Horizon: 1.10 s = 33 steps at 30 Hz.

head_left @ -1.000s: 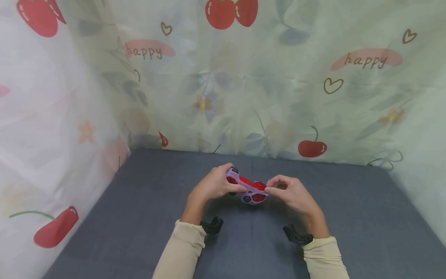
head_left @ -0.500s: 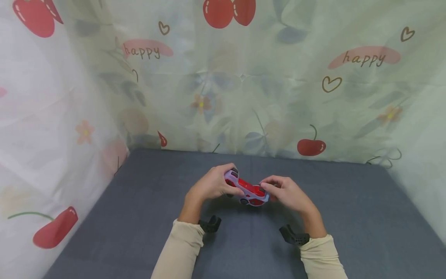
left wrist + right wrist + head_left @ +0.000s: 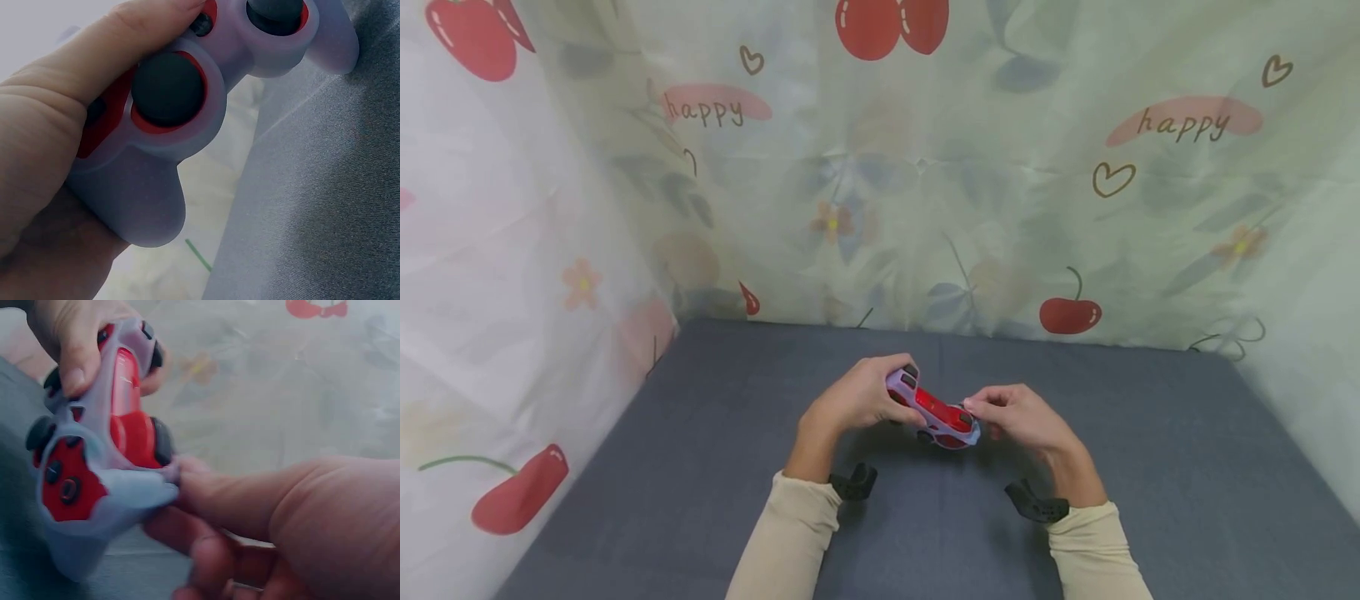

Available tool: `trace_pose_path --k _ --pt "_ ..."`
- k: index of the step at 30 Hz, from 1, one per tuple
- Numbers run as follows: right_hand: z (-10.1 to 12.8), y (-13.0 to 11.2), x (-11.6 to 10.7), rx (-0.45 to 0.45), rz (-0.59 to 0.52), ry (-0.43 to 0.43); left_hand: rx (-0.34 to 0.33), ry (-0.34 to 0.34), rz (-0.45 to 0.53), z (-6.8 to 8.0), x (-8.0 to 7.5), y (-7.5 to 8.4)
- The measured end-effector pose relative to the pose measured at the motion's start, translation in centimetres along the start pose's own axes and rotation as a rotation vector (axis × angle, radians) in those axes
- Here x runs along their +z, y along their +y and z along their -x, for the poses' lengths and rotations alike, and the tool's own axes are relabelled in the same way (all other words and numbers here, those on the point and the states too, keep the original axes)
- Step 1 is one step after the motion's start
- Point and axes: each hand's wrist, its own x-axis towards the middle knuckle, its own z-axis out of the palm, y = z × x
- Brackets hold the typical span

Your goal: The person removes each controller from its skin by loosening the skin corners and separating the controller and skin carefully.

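Red controller (image 3: pixel 934 410), soft lilac sleeve, both hands

- 1 game controller (image 3: pixel 934 408), red w/ lilac silicone cover
- 2 thumbsticks (image 3: pixel 167 87) on it, black
- 2 hands: left hand (image 3: pixel 857 398), right hand (image 3: pixel 1018 421)
- 2 beige sleeves (image 3: pixel 790 537)
- 2 black wrist mounts (image 3: pixel 853 483)
- 1 grey table (image 3: pixel 1187 467)

The left hand (image 3: pixel 44 156) is gripping a red game controller (image 3: pixel 187 94) wrapped in a pale lilac silicone cover (image 3: pixel 144 206), its thumb lying along the upper face beside a black thumbstick (image 3: pixel 167 89). A second thumbstick (image 3: pixel 275 14) is showing at the top edge. The controller is hanging above the grey cloth surface (image 3: pixel 325 200).
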Motion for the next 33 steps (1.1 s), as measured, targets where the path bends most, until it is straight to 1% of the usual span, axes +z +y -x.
trace_pose_path --k 4,9,12,14,19,21,24,28,33 --pt "0.6 -0.4 -0.6 0.005 0.061 -0.019 -0.020 -0.005 0.009 -0.1 -0.1 -0.1" --pt "1.4 -1.3 -1.2 -0.020 0.163 -0.053 -0.024 -0.003 -0.005 -0.2 -0.1 -0.1" --pt "1.8 -2.0 -1.2 -0.073 0.249 -0.051 -0.035 -0.003 -0.005 -0.1 -0.2 -0.1" --pt "2.0 -2.4 -1.1 -0.127 0.318 -0.042 -0.041 -0.004 -0.002 -0.1 -0.1 -0.2" --pt "2.6 -3.4 -0.7 -0.239 0.527 0.003 -0.042 -0.003 -0.005 -0.1 0.0 -0.2" --pt "2.7 -3.9 -0.5 -0.275 0.610 0.037 -0.050 -0.001 -0.003 -0.1 -0.1 -0.1" --pt "2.8 -4.2 -0.1 -0.327 0.695 0.106 -0.072 0.003 0.005 0.0 -0.1 -0.2" --pt "2.8 -4.2 0.2 -0.358 0.723 0.167 -0.100 -0.006 0.012 -0.1 0.0 -0.3" --pt "2.8 -4.5 0.6 -0.357 0.784 0.209 -0.111 -0.006 0.012 -0.2 0.0 -0.2"
